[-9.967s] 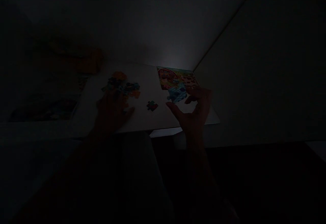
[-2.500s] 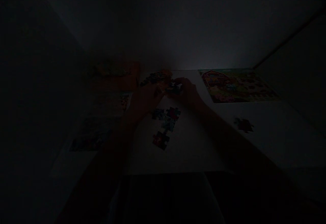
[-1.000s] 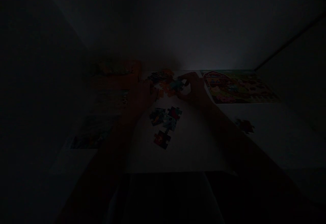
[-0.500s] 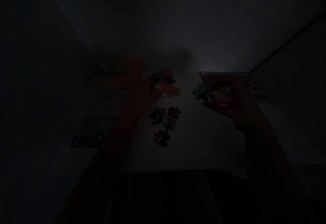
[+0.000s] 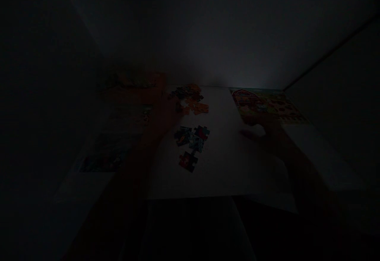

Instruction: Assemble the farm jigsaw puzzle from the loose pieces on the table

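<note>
The scene is very dark. My left hand [image 5: 168, 114] rests beside a few orange jigsaw puzzle pieces [image 5: 197, 107], its fingers too dim to make out. Behind them lies a heap of dark and orange puzzle pieces [image 5: 186, 92]. Nearer to me, several blue and red puzzle pieces [image 5: 196, 143] lie loosely together, with a red piece [image 5: 188, 161] at their front. Over the right of the white table, my right hand [image 5: 263, 128] has thumb and forefinger apart, and no piece shows between them. It is just in front of a colourful farm picture [image 5: 268, 104].
On the left lie a dim picture sheet [image 5: 102, 162] and an orange-edged box or bag [image 5: 133, 90]. A pale wall [image 5: 219, 35] rises behind the white table [image 5: 219, 174], whose front edge is close to me.
My right hand has moved toward me from over the farm picture. The teal puzzle piece that was at its fingertips is no longer visible. My left hand has barely moved.
</note>
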### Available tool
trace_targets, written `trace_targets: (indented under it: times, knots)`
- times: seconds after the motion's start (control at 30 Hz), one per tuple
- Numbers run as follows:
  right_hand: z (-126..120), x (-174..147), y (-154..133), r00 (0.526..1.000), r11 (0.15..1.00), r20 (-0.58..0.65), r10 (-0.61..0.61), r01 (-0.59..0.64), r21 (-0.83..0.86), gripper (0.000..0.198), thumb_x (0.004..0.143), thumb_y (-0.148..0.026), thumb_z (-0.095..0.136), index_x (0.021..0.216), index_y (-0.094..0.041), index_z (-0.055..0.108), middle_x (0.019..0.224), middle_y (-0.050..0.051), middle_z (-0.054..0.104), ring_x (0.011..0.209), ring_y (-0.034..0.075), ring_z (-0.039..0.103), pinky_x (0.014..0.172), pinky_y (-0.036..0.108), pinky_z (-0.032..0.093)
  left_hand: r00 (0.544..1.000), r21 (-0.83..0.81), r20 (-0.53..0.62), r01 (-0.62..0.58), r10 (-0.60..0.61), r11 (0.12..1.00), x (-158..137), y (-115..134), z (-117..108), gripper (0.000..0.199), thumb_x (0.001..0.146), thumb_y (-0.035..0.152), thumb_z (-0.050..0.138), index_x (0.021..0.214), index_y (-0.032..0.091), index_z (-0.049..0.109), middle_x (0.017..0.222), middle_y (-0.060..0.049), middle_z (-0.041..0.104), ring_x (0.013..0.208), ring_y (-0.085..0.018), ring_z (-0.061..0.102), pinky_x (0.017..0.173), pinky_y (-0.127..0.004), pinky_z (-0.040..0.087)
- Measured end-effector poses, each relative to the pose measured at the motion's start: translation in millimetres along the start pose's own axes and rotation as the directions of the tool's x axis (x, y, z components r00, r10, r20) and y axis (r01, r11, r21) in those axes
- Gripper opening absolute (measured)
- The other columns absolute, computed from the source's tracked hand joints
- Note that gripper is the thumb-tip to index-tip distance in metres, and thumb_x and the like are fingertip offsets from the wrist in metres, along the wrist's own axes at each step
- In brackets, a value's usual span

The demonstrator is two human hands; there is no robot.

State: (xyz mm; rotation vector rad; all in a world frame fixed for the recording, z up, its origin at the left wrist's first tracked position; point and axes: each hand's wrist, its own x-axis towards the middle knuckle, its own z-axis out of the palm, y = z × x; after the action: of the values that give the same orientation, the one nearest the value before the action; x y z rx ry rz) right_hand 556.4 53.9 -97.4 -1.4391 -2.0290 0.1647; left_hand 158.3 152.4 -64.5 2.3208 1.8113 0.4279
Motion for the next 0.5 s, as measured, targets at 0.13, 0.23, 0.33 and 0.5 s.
trace_targets:
  times: [0.13,0.23,0.33,0.5]
  knots:
    - [70.4,81.4,-29.9,0.989,1.000,0.150,0.012,-0.014,0.014,0.060,0.098,-0.063,0.087,0.143,-0.025,0.081,0.140,0.018,0.077,0.099,0.033,0.084,0.083,0.053,0.071,0.999,0.013,0.014,-0.033,0.033,0.999,3.4,-2.3,-2.5,0.036,0.109,0.038,0.081,0.139,0.018,0.076,0.155,-0.022,0.070,0.144,-0.041,0.067,0.118,-0.050,0.058]
    - [104.9,113.9,-39.9,0.983,0.993,0.160,0.092,-0.079,-0.083,0.048,0.103,-0.051,0.084,0.140,-0.020,0.083,0.146,0.022,0.074,0.108,0.037,0.083,0.098,0.058,0.068,0.998,-0.039,0.044,-0.034,0.036,0.999,5.8,-3.6,-3.2,0.025,0.111,0.029,0.076,0.133,0.019,0.076,0.142,-0.016,0.079,0.134,-0.036,0.073,0.114,-0.047,0.059]
    - [114.2,119.7,-40.4,0.990,0.991,0.109,0.093,-0.081,-0.110,0.035,0.104,-0.049,0.081,0.125,-0.022,0.086,0.137,0.019,0.079,0.110,0.037,0.081,0.104,0.060,0.063,1.000,-0.093,0.030,-0.005,0.008,0.996,6.8,-3.1,-4.0,0.023,0.111,0.028,0.074,0.133,0.022,0.075,0.138,-0.014,0.081,0.128,-0.034,0.075,0.110,-0.045,0.060]
    - [92.6,112.0,-41.0,0.992,0.997,-0.104,-0.067,0.063,-0.036,0.035,0.099,-0.048,0.084,0.127,-0.027,0.080,0.128,0.012,0.081,0.099,0.032,0.078,0.107,0.061,0.058,0.999,-0.132,-0.039,0.009,-0.015,0.991,8.4,-3.0,-4.7,0.028,0.111,0.026,0.070,0.139,0.026,0.075,0.147,-0.012,0.079,0.136,-0.033,0.073,0.117,-0.045,0.057]
